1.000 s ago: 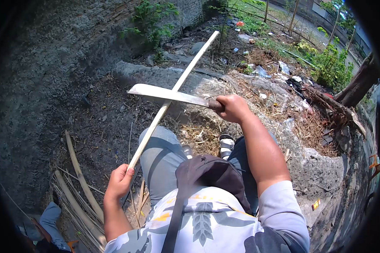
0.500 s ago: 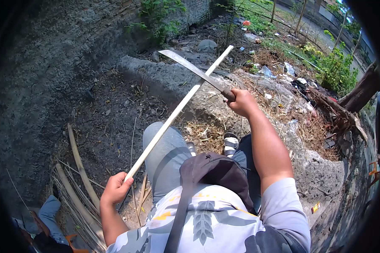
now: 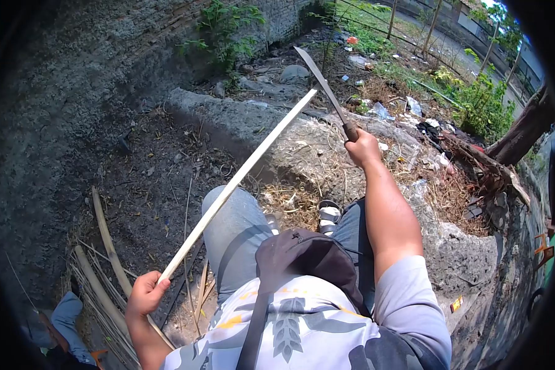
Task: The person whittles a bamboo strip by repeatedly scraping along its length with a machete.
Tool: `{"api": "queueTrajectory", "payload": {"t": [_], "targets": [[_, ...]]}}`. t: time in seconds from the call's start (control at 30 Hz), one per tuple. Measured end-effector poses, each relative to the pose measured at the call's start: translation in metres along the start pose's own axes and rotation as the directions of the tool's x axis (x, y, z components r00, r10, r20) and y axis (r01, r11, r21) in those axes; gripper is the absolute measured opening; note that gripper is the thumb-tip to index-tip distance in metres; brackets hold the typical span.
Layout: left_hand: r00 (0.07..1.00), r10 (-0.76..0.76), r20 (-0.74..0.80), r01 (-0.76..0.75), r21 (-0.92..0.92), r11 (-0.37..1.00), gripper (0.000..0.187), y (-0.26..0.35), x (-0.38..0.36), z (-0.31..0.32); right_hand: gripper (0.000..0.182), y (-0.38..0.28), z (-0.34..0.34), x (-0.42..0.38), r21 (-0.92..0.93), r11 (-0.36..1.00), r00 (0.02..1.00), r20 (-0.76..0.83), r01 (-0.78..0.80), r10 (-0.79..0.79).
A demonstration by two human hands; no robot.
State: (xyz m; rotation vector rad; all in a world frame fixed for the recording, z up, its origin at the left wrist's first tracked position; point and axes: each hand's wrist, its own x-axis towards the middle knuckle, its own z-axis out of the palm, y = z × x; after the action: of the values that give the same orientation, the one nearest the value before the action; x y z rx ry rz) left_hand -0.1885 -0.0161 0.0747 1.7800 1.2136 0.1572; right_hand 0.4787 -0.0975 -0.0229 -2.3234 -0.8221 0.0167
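My left hand (image 3: pixel 145 294) is closed round the lower end of a long, pale wooden strip (image 3: pixel 240 179), which slants up and away to the right across my knee. In my right hand (image 3: pixel 364 148) is the dark handle of a machete (image 3: pixel 327 92). Its long blade points up and forward, a little to the right of the strip's far end, and the two look apart. The fingers of both hands are wrapped round what they hold.
Long curved strips (image 3: pixel 108 240) and thin sticks lie on the ground at my left. A low stone ledge (image 3: pixel 216 114) runs ahead, with dry shavings (image 3: pixel 290 200) near my sandals. A rough wall (image 3: pixel 61 123) rises at left, a tree trunk (image 3: pixel 524 132) at right. Another person's leg (image 3: pixel 68 320) shows lower left.
The machete has swung up and right, off the strip it crossed before, its blade now more upright. My left hand has drawn the strip down and to the left.
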Motion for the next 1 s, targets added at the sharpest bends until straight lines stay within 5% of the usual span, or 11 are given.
{"api": "queueTrajectory", "payload": {"t": [0.17,0.33,0.57,0.73,0.83,1.0], "targets": [[0.996,0.07,-0.055,-0.073,-0.058,0.996,0.033,0.0,0.006,0.014,0.033,-0.005,0.0,-0.007,0.187,0.981,0.999,-0.016,0.043,-0.04],[0.975,0.143,-0.168,-0.113,0.175,0.978,0.031,0.01,0.03,0.033,0.032,-0.035,-0.015,-0.032,0.415,0.897,0.973,0.1,0.151,-0.21],[0.947,0.22,-0.235,-0.124,0.364,0.923,0.03,0.042,0.04,0.058,0.02,-0.058,-0.012,-0.049,0.138,0.825,0.832,0.019,0.548,-0.555],[0.903,0.319,-0.289,-0.186,0.407,0.894,0.032,0.049,0.05,0.077,0.022,-0.074,-0.01,-0.06,-0.062,0.74,0.737,0.183,0.669,-0.651],[0.884,0.347,-0.313,-0.18,0.459,0.87,0.032,0.054,0.05,0.08,0.021,-0.066,-0.002,-0.05,-0.119,0.792,0.789,0.258,0.599,-0.558],[0.853,0.394,-0.342,-0.167,0.537,0.827,0.032,0.045,0.044,0.073,0.025,-0.049,-0.004,-0.03,-0.057,0.967,0.946,0.23,0.25,-0.23]]}}
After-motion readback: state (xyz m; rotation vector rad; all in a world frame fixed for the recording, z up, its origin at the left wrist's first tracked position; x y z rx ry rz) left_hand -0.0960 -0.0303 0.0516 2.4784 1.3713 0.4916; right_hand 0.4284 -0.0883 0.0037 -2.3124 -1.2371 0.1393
